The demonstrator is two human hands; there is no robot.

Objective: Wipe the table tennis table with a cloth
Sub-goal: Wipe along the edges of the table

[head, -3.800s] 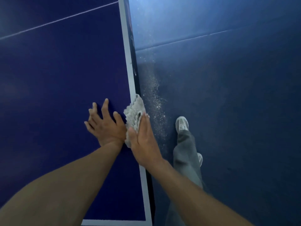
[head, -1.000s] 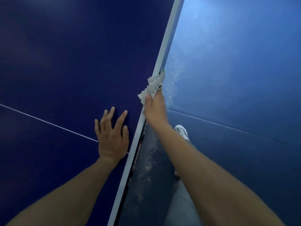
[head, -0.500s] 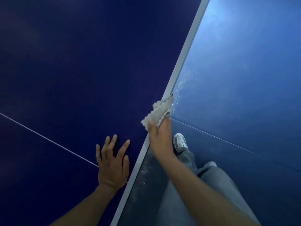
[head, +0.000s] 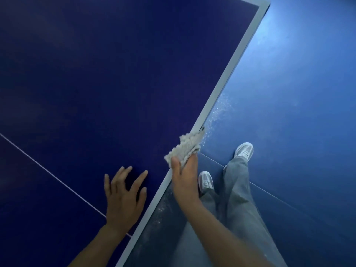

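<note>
Head view: right hand [head: 185, 182] grips the grey cloth [head: 185, 149], which is bunched right on the white side edge [head: 227, 83]. Left hand [head: 123, 199] lies flat with fingers spread on the dark blue table top [head: 115, 74], just inside that edge. Loads of bare top runs ahead to the far corner [head: 263, 5], with dusty blue floor [head: 289, 93] alongside.

Blue floor [head: 300, 89] w/ white specks [head: 219, 110] (seam lines [head: 273, 195]).
</note>
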